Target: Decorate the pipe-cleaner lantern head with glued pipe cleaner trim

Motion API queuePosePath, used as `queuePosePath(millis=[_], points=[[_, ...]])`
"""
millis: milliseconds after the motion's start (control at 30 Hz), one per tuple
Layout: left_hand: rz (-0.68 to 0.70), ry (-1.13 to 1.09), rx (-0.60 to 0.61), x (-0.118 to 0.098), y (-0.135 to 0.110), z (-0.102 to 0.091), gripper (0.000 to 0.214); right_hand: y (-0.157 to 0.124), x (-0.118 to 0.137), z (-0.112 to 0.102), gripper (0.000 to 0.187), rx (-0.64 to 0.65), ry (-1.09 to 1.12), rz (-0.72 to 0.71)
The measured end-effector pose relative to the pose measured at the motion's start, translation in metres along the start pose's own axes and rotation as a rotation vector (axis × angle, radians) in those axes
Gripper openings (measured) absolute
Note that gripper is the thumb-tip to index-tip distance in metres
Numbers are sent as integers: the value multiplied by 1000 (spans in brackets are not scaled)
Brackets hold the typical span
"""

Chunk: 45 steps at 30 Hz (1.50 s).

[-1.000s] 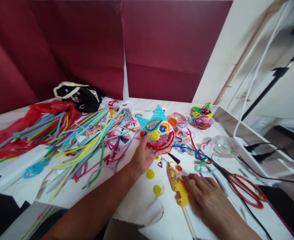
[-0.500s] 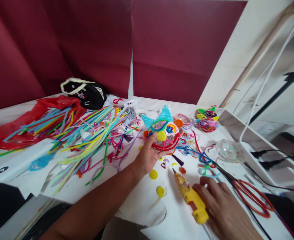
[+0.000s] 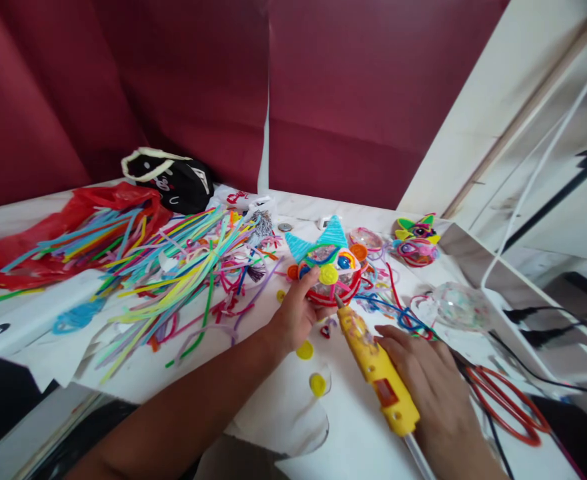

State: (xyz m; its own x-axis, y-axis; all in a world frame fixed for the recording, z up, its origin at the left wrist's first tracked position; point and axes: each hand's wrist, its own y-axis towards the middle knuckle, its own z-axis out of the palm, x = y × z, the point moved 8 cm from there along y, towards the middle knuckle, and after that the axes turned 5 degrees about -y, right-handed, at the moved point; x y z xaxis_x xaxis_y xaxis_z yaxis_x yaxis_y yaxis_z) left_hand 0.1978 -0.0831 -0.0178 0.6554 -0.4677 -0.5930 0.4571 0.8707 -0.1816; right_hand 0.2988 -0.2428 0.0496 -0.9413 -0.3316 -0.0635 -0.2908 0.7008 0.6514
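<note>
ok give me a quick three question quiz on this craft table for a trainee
1. True or false: the right hand holds the yellow glue gun with its nozzle pointing toward the cat-eared ornament.
2. What does the left hand grip? A) a paintbrush B) the cat-eared ornament C) a stapler
3. Fill in: seen in the picture, the loose pipe cleaners lie to the ornament's ____.
Key: 1 true; 2 B; 3 left.
</note>
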Motion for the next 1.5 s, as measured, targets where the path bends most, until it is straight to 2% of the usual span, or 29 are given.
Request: queuePosePath(millis=[333, 567, 1033, 1500], points=[[-78, -15, 18, 9, 1, 0, 52, 11, 5, 9, 28, -43, -127, -72], [-77, -74, -12, 8, -2, 1, 29, 10, 9, 11, 28, -70, -170, -108], [-143, -96, -69, 10, -7, 2, 26, 10, 11, 13, 28, -123, -158, -134], [-109, -112, -104, 9, -5, -3, 24, 12, 14, 12, 26, -179, -216, -132]])
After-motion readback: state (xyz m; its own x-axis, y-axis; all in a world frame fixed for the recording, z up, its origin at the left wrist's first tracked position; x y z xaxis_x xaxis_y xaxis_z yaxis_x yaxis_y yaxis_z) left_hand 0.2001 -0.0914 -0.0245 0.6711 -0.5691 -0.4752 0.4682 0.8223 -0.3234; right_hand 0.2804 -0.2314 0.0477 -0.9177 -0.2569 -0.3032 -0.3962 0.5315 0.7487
